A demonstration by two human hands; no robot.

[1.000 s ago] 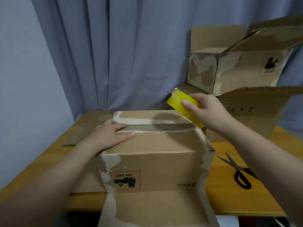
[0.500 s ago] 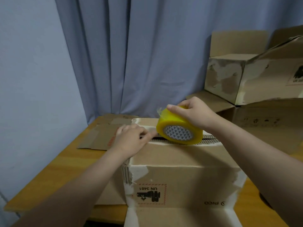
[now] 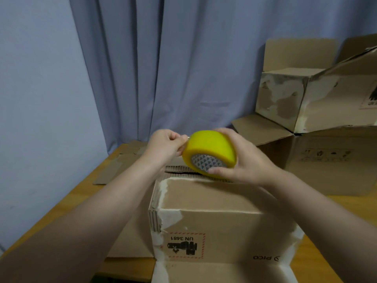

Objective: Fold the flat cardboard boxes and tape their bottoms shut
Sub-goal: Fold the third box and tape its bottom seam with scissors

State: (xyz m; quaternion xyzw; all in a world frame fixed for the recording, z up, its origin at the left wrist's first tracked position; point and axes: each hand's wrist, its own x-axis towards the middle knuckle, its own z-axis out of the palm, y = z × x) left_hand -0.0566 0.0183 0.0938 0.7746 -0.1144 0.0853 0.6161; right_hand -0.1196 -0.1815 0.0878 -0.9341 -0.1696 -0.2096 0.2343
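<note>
From the head view, a brown cardboard box (image 3: 214, 203) stands upside down at the near edge of an orange-brown wooden table (image 3: 61, 203), its red-framed "UN 3481" label reading inverted on the near side. On top, the two flaps meet in a seam running left to right, with a dark gap and corrugated edges showing.

Right over that seam, towards the far side of the box, sits a yellow roll of packing tape (image 3: 210, 149), tilted so its grey patterned core faces us. The right hand (image 3: 242, 162) grips the roll, fingers wrapped over the top and thumb pressed against the near rim. The left hand (image 3: 163, 146) pinches at the roll's upper left edge, fingers curled tight; what they nip is too small to make out.

A flat cardboard sheet (image 3: 114, 168) lies far left on the table. Two folded cardboard boxes (image 3: 302, 99) are stacked far right, before a blue-grey curtain (image 3: 163, 68).
</note>
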